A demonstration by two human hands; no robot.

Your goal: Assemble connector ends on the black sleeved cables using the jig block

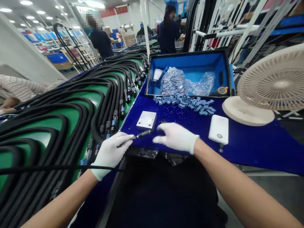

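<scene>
Ribbed piece (145,133) (black) at tip of left hand (112,152)

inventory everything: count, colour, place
Hoses: many, black, left.
Tabletop: one, blue, right.
Bin: one, blue, tabletop back.
Plastic wrap: count unclear, clear, in bin.
Ringed tool: one, black-yellow, in bin.
Clips: many, light blue, before bin.
Block: one, silver, centre.
Device: one, white, right.
Fan: one, beige, right.
Racks: several, white, back.
People: several, mostly dark-clothed, background.
Spring part: one, black, centre.
Left hand: one, white-gloved, holding spring part.
Right hand: one, white-gloved, near block.
</scene>
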